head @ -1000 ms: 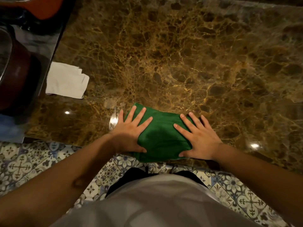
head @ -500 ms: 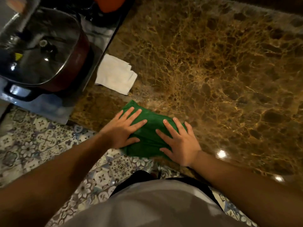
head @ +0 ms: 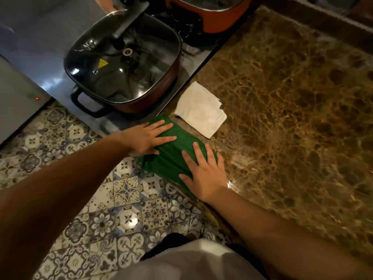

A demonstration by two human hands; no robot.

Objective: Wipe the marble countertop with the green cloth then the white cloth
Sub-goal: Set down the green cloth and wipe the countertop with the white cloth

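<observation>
A folded green cloth (head: 173, 158) lies on the brown marble countertop (head: 292, 118), at its front left corner beside the stove. My left hand (head: 149, 138) presses flat on the cloth's left part, fingers spread. On its right part my right hand (head: 203, 170) also lies flat with fingers apart. A folded white cloth (head: 199, 109) rests on the marble just behind the green one, close to it; I cannot tell whether they touch.
Left of the marble is a dark stove top (head: 193, 63) with a red square pan under a glass lid (head: 123, 65). Behind it stands an orange pot (head: 214, 15). Patterned floor tiles (head: 113, 199) lie below the counter's front edge.
Both hands have slid the green cloth leftwards along the front edge, from the middle of the marble to its left corner near the white cloth. The view has swung left.
</observation>
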